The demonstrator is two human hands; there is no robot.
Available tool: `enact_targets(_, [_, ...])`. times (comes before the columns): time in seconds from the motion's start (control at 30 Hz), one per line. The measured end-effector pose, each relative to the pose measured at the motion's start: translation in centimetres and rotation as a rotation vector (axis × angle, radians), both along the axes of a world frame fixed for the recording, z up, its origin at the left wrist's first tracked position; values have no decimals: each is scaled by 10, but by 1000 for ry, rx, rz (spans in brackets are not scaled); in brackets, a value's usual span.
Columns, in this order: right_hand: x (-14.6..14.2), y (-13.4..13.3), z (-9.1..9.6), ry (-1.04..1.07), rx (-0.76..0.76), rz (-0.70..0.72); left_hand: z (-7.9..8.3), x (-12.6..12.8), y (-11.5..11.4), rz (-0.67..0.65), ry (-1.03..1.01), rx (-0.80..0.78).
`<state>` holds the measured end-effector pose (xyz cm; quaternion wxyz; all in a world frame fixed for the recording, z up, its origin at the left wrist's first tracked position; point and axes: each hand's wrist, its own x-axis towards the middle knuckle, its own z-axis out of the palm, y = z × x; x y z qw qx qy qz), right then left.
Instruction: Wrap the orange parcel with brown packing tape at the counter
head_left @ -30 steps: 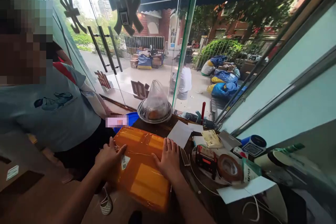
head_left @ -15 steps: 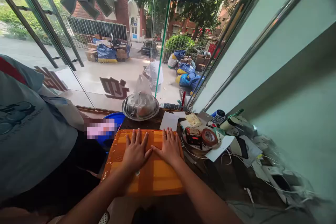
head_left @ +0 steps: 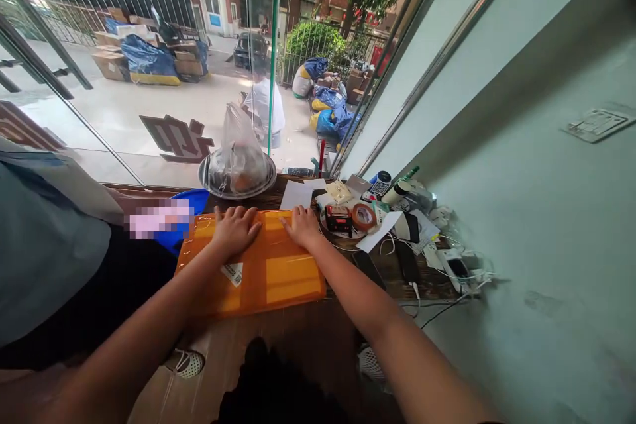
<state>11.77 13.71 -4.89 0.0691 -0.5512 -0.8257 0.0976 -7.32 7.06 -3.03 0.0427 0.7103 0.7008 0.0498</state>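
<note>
An orange flat parcel (head_left: pixel 278 278) wrapped in glossy tape lies on a dark wooden counter (head_left: pixel 397 285); a small white label (head_left: pixel 232 273) is stuck near its left side. My left hand (head_left: pixel 233 228) presses flat on the parcel's far left part, fingers spread. Palm down, my right hand (head_left: pixel 301 225) rests on the parcel's far right corner. Neither hand grips anything.
Another person in a grey shirt (head_left: pixel 44 245) stands close at the left. Behind the parcel sits a bagged round dish (head_left: pixel 237 169). To the right lie a brown tape roll (head_left: pixel 364 216), a tape dispenser (head_left: pixel 338 218), papers (head_left: pixel 297 194), phones (head_left: pixel 368 269) and cables. Glass walls stand behind.
My hands slid forward from the parcel's middle to its far edge and spread apart. The view tilted down and back, so the parcel looks farther away.
</note>
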Motion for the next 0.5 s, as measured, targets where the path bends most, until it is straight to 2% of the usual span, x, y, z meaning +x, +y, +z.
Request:
enact_targets(0.07, [-5, -2, 0, 26, 3, -7, -1, 16, 16, -110, -37, -9])
enact_targets(0.17, [-9, -2, 1, 109, -12, 6, -2, 30, 34, -170, -57, -11])
enact_targets(0.23, [-8, 0, 3, 194, -39, 32, 2, 35, 38, -206, -65, -20])
enact_targets(0.3, [0, 1, 5, 304, -69, 56, 11, 33, 30, -252, -70, -36])
enact_targets(0.37, [18, -3, 4, 432, -96, 31, 20, 20, 4, -219, -146, 26])
enact_targets(0.4, [31, -9, 1, 498, -109, -6, 23, 10, -17, -149, -216, 101])
enact_targets(0.43, [47, -18, -4, 562, -124, -58, 23, -3, -42, -36, -313, 214])
enact_targets(0.5, [77, -45, -21, 675, -169, -176, 14, -31, -98, 302, -433, 451])
